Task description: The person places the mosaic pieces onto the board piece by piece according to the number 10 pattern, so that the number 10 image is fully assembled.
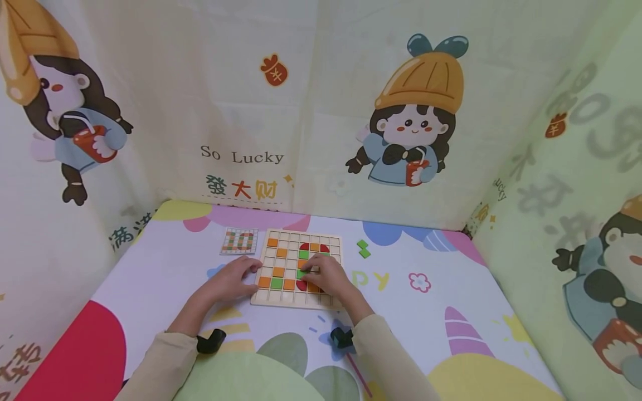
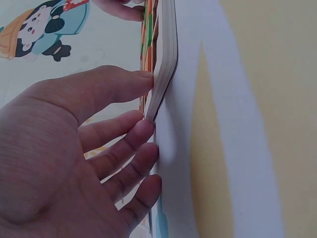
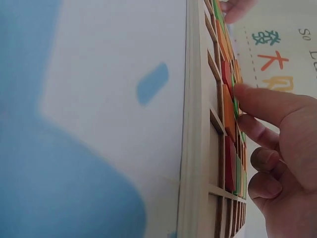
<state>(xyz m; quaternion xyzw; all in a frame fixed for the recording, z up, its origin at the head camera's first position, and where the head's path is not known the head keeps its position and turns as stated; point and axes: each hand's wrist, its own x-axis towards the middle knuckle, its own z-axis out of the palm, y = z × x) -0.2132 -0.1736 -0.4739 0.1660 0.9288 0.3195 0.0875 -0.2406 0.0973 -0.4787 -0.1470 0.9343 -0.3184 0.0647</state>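
A wooden grid board [image 1: 295, 301] lies on the table, with orange, green and red tiles set in its squares. My left hand [image 1: 232, 282] is at the board's left side, fingers loosely spread. Its thumb [image 2: 133, 84] touches the board's near corner in the left wrist view. Over the middle right of the grid, my right hand [image 1: 328, 277] pinches a green tile [image 3: 236, 107] between thumb and index finger, low at the grid. The other right fingers [image 3: 265, 158] are bent. Part of the board's right side is hidden under this hand.
A small card [image 1: 239, 241] printed with a coloured grid pattern lies beyond the board's left corner. To the right of the board lie two loose green tiles [image 1: 364, 253]. Printed curtains [image 1: 321, 128] stand behind and at both sides of the patterned table [image 1: 401, 328].
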